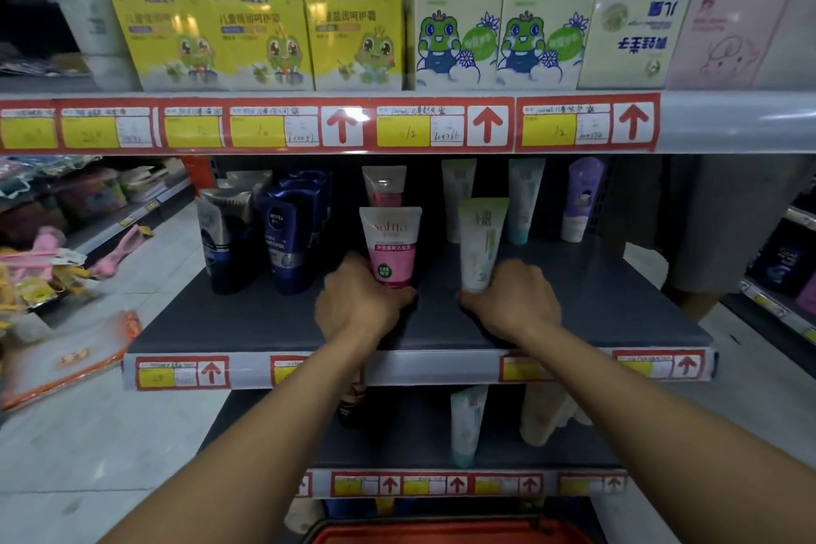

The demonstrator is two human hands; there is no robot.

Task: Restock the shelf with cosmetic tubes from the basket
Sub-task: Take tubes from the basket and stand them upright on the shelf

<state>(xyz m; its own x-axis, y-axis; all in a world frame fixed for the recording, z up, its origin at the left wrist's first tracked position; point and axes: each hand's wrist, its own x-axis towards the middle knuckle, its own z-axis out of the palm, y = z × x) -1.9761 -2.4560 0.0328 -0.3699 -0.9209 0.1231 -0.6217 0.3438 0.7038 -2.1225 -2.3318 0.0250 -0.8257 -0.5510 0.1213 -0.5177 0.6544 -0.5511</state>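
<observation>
My left hand (360, 303) grips the base of a pink and white tube (391, 241) that stands upright on the dark middle shelf (247, 318). My right hand (514, 300) holds the bottom of a pale green tube (480, 241), also upright on that shelf, a little to the right. Another pink tube (383, 186) stands behind the first. More pale tubes (459, 190) and a purple tube (582, 197) stand at the back. The red basket (446, 532) shows only its rim at the bottom edge.
Dark blue tubes (285, 234) stand at the shelf's left. Yellow boxes (260, 33) and tall green-and-white boxes (503, 9) fill the shelf above. The lower shelf holds a few tubes (466, 424). Another aisle rack with packets (57, 230) lies to the left.
</observation>
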